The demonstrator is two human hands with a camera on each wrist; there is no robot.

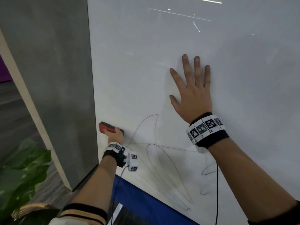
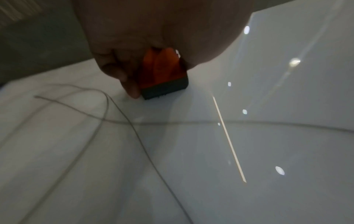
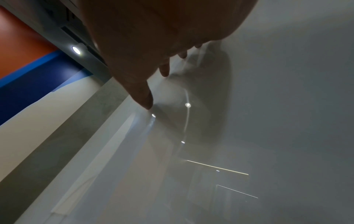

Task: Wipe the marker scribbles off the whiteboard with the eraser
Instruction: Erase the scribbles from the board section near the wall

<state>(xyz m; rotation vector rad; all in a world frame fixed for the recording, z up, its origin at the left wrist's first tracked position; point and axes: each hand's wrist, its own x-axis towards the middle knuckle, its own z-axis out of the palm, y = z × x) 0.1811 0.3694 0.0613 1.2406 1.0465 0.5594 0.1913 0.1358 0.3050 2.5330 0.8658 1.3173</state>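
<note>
A glossy whiteboard [image 1: 162,46] fills the head view. Thin dark marker scribbles [image 1: 155,153] loop across its lower part, below and between my hands. My left hand [image 1: 116,135] grips a red eraser [image 1: 107,127] with a black felt pad and holds it against the board near the left edge, just left of the scribbles. In the left wrist view the eraser [image 2: 164,75] has its felt on the board, with scribble lines [image 2: 118,109] below it. My right hand [image 1: 191,90] lies flat on the board above the scribbles, fingers [image 3: 145,97] spread and straight.
A grey pillar [image 1: 53,78] borders the board's left edge. A green plant [image 1: 24,169] stands at the lower left. A blue surface [image 1: 142,202] runs under the board's bottom edge. A black cable [image 1: 217,192] hangs from my right wrist.
</note>
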